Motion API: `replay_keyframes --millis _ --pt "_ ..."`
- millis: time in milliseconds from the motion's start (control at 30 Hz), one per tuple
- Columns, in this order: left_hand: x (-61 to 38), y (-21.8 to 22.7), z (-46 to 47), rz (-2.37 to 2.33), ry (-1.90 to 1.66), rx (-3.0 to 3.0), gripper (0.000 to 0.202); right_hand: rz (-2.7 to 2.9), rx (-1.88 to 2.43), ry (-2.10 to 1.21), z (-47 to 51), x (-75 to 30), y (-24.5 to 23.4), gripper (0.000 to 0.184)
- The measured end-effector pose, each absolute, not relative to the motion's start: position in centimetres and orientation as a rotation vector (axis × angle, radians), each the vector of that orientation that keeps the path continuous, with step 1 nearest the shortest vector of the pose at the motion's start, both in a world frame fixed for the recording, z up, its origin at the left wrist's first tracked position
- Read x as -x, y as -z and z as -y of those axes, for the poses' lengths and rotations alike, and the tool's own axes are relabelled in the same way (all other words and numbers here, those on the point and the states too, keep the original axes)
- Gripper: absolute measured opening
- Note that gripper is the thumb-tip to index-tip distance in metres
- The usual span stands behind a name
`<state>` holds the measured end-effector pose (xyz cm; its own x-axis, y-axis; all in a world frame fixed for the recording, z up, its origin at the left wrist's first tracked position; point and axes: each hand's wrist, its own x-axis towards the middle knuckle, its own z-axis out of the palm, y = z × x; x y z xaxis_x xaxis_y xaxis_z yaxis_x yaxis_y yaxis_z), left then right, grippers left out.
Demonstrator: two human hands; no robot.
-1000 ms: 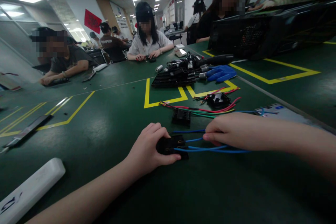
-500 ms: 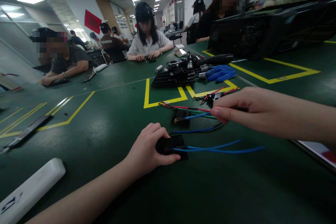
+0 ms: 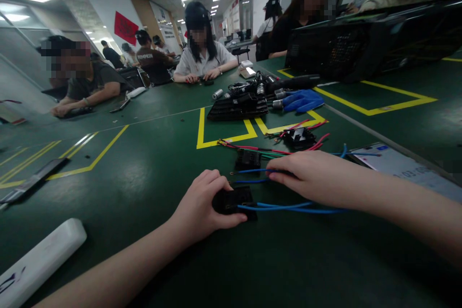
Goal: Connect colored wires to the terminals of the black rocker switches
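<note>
My left hand (image 3: pixel 202 197) grips a small flat black block (image 3: pixel 240 196) on the green table, thumb and fingers around its left part. Light-blue wires (image 3: pixel 277 207) run rightward from the block. Just beyond, my right hand (image 3: pixel 306 175) pinches a dark-blue wire (image 3: pixel 249 171) whose bare metal end points left. A second dark-blue wire (image 3: pixel 250 182) lies under that hand; whether the fingers touch it I cannot tell. Behind it is a black ribbed block (image 3: pixel 247 159) with red and green wires beside it.
Another black block (image 3: pixel 301 137) with red wires lies farther back. Beyond are a black slatted part (image 3: pixel 236 109), a blue glove (image 3: pixel 305 100) and a large black case (image 3: pixel 342 48). A lit-screen device (image 3: pixel 415 168) lies right, a white elongated object (image 3: pixel 46 260) front left. People sit across the table.
My right hand has moved left and down with the blue wire, whose end now lies nearer the left hand's block. The lit screen has come into view. My left hand keeps its grip.
</note>
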<state>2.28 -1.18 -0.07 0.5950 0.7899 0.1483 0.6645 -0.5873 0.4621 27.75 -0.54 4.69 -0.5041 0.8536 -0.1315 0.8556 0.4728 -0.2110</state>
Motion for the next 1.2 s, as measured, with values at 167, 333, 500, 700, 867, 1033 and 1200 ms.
replay_keyframes --millis 167,333,500,700,867,1033,1200 --pt "-2.3 0.0 1.2 -1.173 -0.498 -2.469 0.036 -2.822 -1.434 0.441 0.6 -27.7 -4.2 0.035" --pt "-2.4 -0.1 1.2 -1.175 -0.505 -2.472 0.037 -3.047 -1.394 0.282 0.9 -27.7 -4.3 0.029" --pt "-2.4 0.0 1.2 -1.165 -0.511 -2.493 0.038 -2.955 -1.316 0.445 2.3 -27.1 -5.8 0.028" --pt "-2.4 0.3 1.2 -1.157 -0.518 -2.5 0.039 -2.886 -1.22 0.197 4.1 -25.6 -5.5 0.015" --pt "-2.4 0.2 1.1 -1.165 -0.515 -2.504 0.038 -2.989 -1.145 -0.056 5.3 -24.6 -3.9 0.01" --pt "-2.6 0.0 1.2 -1.184 -0.502 -2.49 0.039 -2.973 -1.134 -0.218 6.6 -24.1 -2.5 0.013" --pt "-2.6 0.0 1.2 -1.166 -0.515 -2.495 0.041 -3.097 -1.24 -0.401 7.2 -24.3 -3.2 0.02"
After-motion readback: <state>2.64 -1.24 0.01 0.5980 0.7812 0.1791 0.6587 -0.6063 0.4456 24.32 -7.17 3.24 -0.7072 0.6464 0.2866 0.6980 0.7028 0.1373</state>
